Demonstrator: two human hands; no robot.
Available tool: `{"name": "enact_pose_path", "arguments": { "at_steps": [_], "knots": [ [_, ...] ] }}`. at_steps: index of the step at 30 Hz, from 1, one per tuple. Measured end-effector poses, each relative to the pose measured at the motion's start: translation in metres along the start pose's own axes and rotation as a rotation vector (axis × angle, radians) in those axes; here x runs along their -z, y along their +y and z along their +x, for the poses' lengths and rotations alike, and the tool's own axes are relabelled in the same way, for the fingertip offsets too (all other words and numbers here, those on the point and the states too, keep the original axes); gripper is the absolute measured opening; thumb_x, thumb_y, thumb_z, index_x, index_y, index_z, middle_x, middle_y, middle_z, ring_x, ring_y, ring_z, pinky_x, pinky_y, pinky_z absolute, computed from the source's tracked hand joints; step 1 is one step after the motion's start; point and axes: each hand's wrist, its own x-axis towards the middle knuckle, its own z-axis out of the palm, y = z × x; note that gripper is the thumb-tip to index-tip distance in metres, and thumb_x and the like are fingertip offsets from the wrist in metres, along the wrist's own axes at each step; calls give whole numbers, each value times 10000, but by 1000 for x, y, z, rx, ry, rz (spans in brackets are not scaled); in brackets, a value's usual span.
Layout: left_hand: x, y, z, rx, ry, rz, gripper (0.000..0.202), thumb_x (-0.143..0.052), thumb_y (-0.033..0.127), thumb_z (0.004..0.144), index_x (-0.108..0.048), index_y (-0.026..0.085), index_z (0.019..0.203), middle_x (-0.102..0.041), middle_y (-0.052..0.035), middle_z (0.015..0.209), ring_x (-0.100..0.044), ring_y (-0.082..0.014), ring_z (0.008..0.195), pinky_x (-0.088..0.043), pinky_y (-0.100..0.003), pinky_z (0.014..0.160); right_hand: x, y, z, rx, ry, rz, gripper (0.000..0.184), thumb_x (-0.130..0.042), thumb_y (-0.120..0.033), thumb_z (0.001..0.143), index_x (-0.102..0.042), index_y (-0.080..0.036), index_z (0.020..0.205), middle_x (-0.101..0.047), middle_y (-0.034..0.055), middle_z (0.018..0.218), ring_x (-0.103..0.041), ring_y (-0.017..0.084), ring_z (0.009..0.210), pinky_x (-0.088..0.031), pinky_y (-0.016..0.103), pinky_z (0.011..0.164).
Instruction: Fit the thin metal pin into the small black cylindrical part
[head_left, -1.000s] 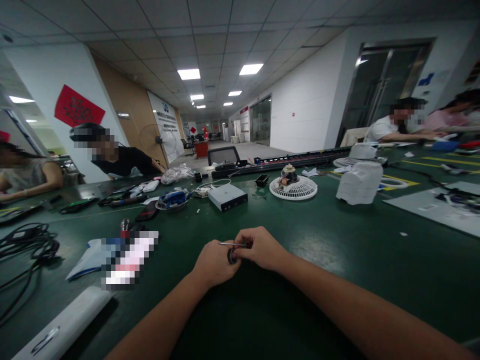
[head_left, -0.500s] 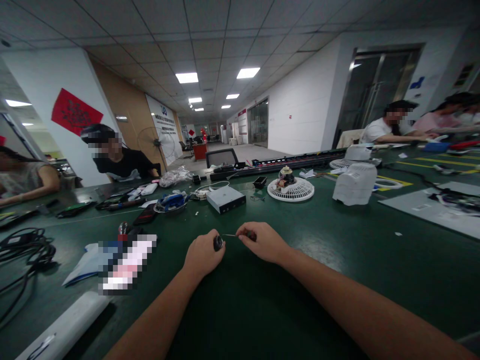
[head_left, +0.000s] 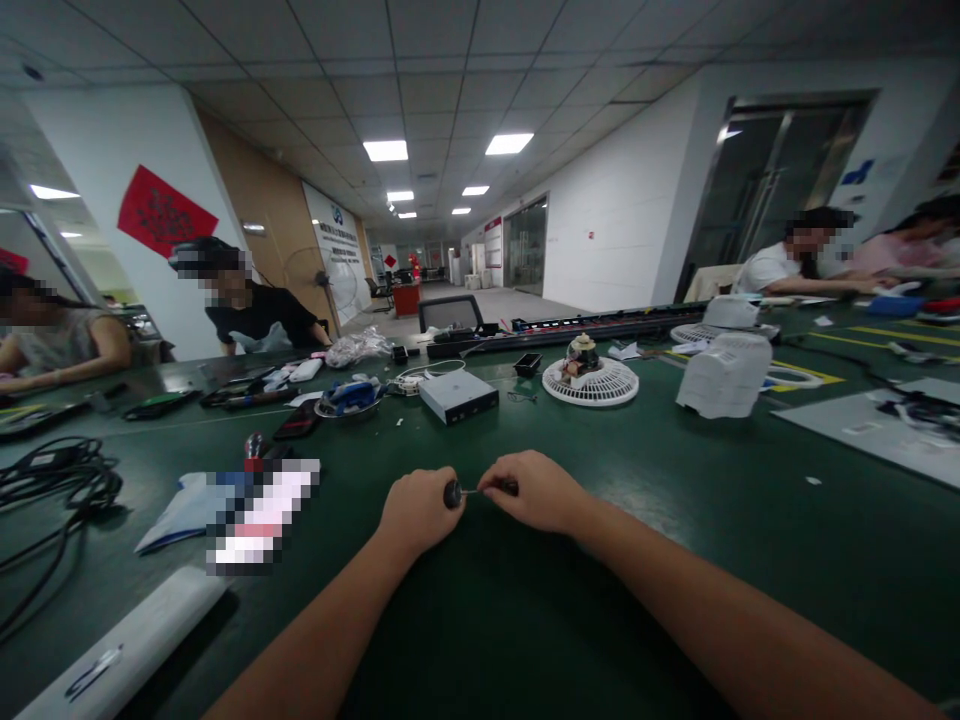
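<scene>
My left hand (head_left: 415, 512) is curled into a fist around a small tool with a round black end (head_left: 452, 493). A thin metal shaft (head_left: 470, 491) runs from that black end to my right hand (head_left: 534, 490). The fingers of my right hand pinch the shaft's far end, where something small and dark shows. Both hands hover just above the green table (head_left: 585, 600), close together near the middle of the view.
A grey box (head_left: 458, 395), a white fan grille with a motor (head_left: 590, 380) and a white fan housing (head_left: 724, 373) lie farther back. Black cables (head_left: 52, 480) and a white bar (head_left: 120, 650) lie at the left. Several people sit around the table.
My hands have drawn slightly apart, and the thin shaft now spans the gap between them. The black end has turned from under my right fingers to the front of my left fist.
</scene>
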Motion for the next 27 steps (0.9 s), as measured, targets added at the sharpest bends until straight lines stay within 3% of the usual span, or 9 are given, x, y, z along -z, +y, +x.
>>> {"name": "enact_pose_path", "arguments": {
  "at_steps": [6,10,23,27],
  "knots": [
    [8,4,-1,19,-7,26,150,-522,344,871,-622,236,843,-680,-15,800,-639,-187,756,-435,-277,645,-4,-2,0,-47,10,258,191,-583,-238,836,-740,-204,939,-723,18,854,-629,134,722,-461,244,661],
    [10,7,-2,40,-16,47,150,-517,324,876,-618,226,825,-681,-22,792,-643,-188,751,-437,-276,636,-4,-4,1,-117,43,178,189,-585,-240,824,-747,-210,917,-728,26,863,-636,156,742,-465,270,670],
    [10,8,-1,33,-27,143,227,-485,387,874,-623,214,824,-689,-62,794,-659,-232,753,-450,-313,639,-4,-7,1,-94,-24,201,209,-572,-250,821,-752,-206,919,-729,26,840,-638,151,716,-462,252,646],
    [12,10,-2,46,-17,154,229,-478,380,879,-627,210,843,-682,-61,777,-655,-228,742,-457,-325,658,-1,-7,1,-153,7,166,210,-566,-267,829,-751,-204,907,-729,24,825,-635,153,701,-452,254,627]
  ]
}}
